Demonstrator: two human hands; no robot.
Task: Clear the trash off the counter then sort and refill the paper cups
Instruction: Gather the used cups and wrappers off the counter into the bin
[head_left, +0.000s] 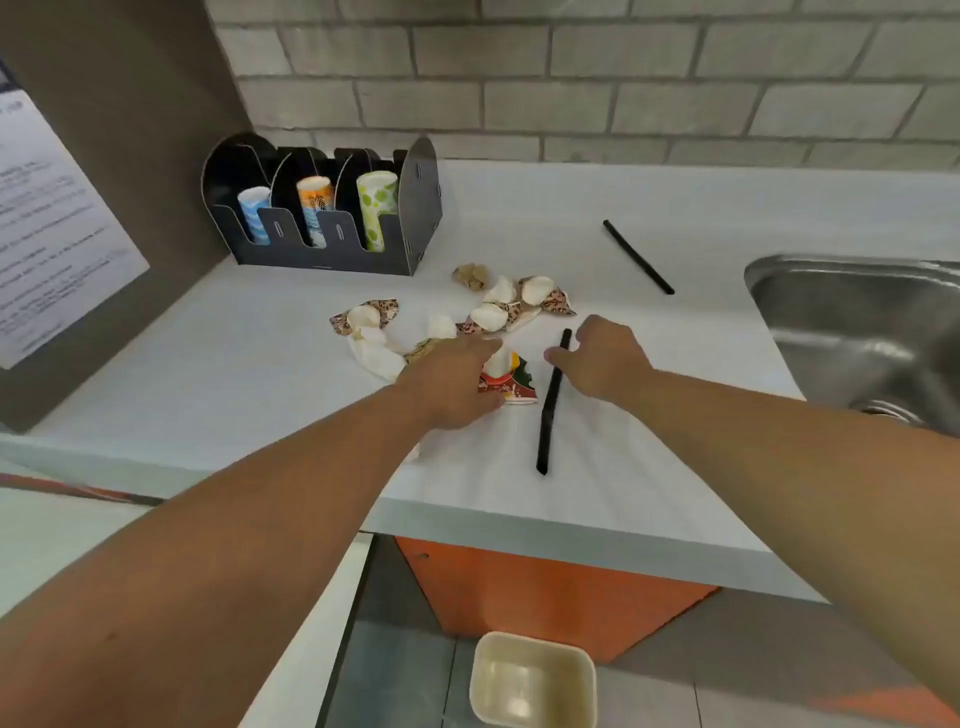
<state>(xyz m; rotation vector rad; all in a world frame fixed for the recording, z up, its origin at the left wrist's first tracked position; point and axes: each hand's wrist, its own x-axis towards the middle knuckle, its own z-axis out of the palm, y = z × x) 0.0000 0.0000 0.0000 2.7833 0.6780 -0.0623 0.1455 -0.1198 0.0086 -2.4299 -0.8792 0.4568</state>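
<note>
Crushed and torn paper cups (498, 306) lie scattered mid-counter, brown-patterned outside and white inside. My left hand (449, 382) lies over a crumpled red-and-green cup (511, 382), its fingers around it. My right hand (602, 358) pinches the upper part of a black straw (550, 405) that lies on the white counter (649, 467). A second black straw (638, 256) rests farther back, on the right. The black cup holder (415, 208) at the back left has a blue stack (254, 213), an orange stack (316, 208) and a green stack (375, 208).
A steel sink (857, 322) is set into the counter on the right. On the floor below the counter's front edge stands a beige bin (532, 680). A posted paper sheet (47, 228) hangs on the brown panel at the left. Grey brick wall behind.
</note>
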